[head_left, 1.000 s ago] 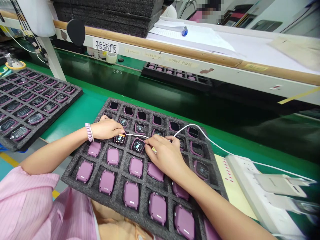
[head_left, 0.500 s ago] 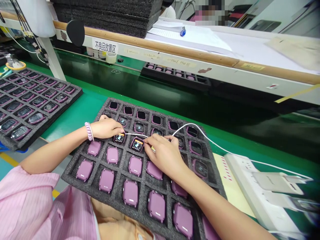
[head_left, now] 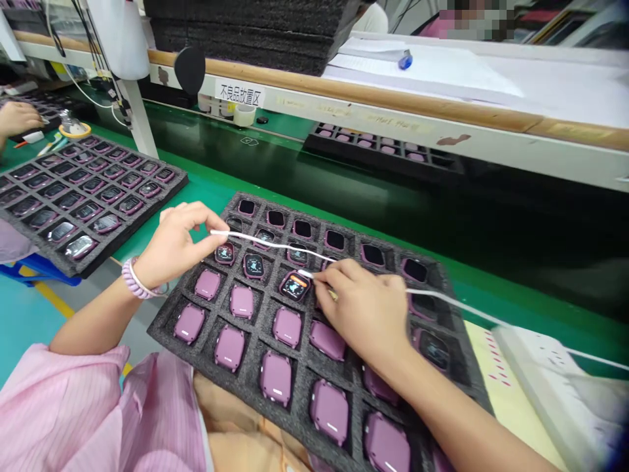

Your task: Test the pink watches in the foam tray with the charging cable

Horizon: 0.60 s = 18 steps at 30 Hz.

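Along the whole span, green workbench [head_left: 206,187], one, carrying foam trays. Above its far side, white shelf [head_left: 515,151], wood-edged, with a dark foam stack [head_left: 246,33] and paper sheets [head_left: 432,78] on top. Nearest the person, grey foam tray [head_left: 162,324], one, gridded: purple watch backs face up in the two nearer rows, screens face up in the rows beyond. To the left, second foam tray [head_left: 132,233], filled with screen-up watches; past it, a co-worker's hand [head_left: 19,118]. To the right, white power strip [head_left: 535,373], beside a yellow sheet [head_left: 515,400]. Right hand [head_left: 368,308], over the middle of the near tray, fingertips drawn close together against a white tip [head_left: 305,274] at the lit watch's upper edge. Left hand [head_left: 184,239], raised by the tray's left side, thumb and fingers pinching the end of a white cable [head_left: 280,246], which spans the tray to the right hand. Lit watch [head_left: 295,286], orange banner on screen, in the third row from the person, third compartment from the left. Left wrist: coiled lilac band [head_left: 130,278].
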### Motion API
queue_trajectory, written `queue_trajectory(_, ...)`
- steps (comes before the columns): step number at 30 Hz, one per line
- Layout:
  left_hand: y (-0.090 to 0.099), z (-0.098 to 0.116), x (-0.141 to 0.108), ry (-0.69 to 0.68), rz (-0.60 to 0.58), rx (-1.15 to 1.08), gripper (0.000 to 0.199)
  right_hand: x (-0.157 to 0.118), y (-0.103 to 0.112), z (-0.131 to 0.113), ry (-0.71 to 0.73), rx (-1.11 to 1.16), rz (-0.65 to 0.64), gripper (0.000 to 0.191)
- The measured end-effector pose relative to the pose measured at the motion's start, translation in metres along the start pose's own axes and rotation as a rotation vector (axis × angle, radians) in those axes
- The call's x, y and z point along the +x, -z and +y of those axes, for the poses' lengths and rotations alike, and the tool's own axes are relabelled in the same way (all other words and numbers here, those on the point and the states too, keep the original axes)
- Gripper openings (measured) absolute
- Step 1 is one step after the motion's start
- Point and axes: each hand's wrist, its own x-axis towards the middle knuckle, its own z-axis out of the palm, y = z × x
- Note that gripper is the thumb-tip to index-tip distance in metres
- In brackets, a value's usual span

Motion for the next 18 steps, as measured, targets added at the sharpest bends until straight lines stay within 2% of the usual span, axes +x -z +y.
queue_trajectory(3,0.003,-0.009,-0.027,0.022,-0.224,0.046,0.016,-0.007,0.017,0.008,0.060,-0.122,0.073,0.042)
queue_trajectory(6,-0.002,-0.018,-0.044,0.051,-0.427,0.089,0.014,-0.033,0.037,0.028,0.125,-0.138,0.003,0.046)
queue_trajectory(8,-0.005,-0.023,-0.048,0.044,-0.494,0.110,0.015,-0.058,0.050,0.046,0.124,-0.068,-0.033,0.043)
queue_trajectory(11,-0.006,-0.031,-0.045,-0.061,-0.492,0.188,0.020,-0.098,0.073,0.067,-0.033,0.115,-0.109,0.036)
queue_trajectory(13,-0.005,-0.033,-0.039,-0.227,-0.470,0.280,0.024,-0.119,0.086,0.074,-0.152,0.200,-0.154,0.030)
queue_trajectory(16,-0.004,-0.028,-0.033,-0.475,-0.418,0.526,0.030,-0.144,0.097,0.078,-0.174,0.258,-0.168,0.025)
queue_trajectory(18,-0.004,-0.022,-0.032,-0.577,-0.412,0.653,0.034,-0.157,0.096,0.078,-0.152,0.252,-0.194,0.025)
